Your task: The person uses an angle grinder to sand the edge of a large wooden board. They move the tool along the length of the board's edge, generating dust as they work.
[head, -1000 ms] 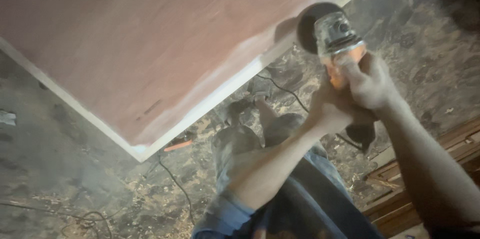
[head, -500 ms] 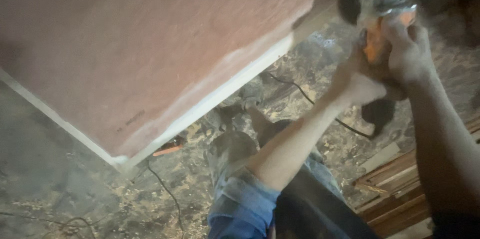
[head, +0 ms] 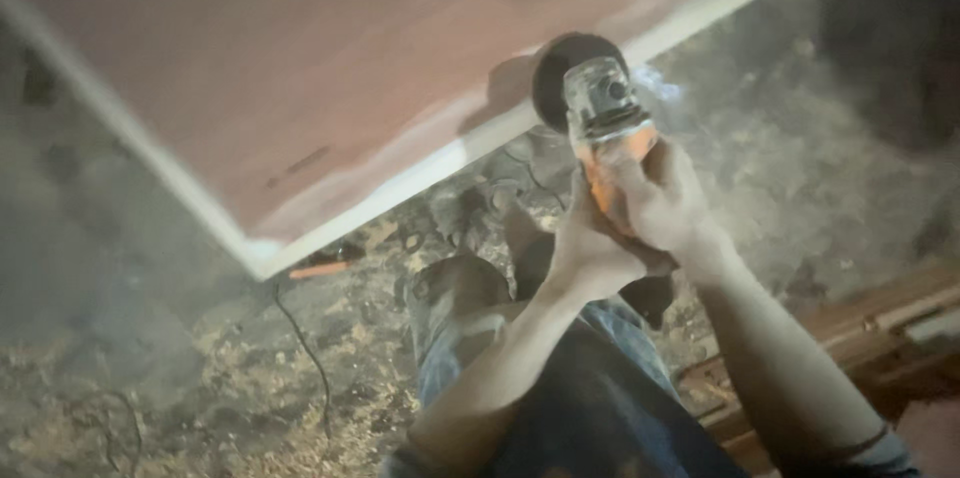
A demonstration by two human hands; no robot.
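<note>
The angle grinder (head: pixel 600 113) is gripped by the left hand (head: pixel 590 253) and right hand (head: pixel 665 198) against the near edge of the plywood board (head: pixel 330 48), above a sawdust-strewn floor (head: pixel 200 388) crossed by a cable (head: pixel 305 348).

Both arms stretch forward, left hand (head: pixel 590 256) and right hand (head: pixel 662 200) pressed together, fingers curled tight, right hand slightly ahead.

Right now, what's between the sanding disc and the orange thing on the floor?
In the head view, the board's pale sanded edge runs between the disc and the orange object.
</note>
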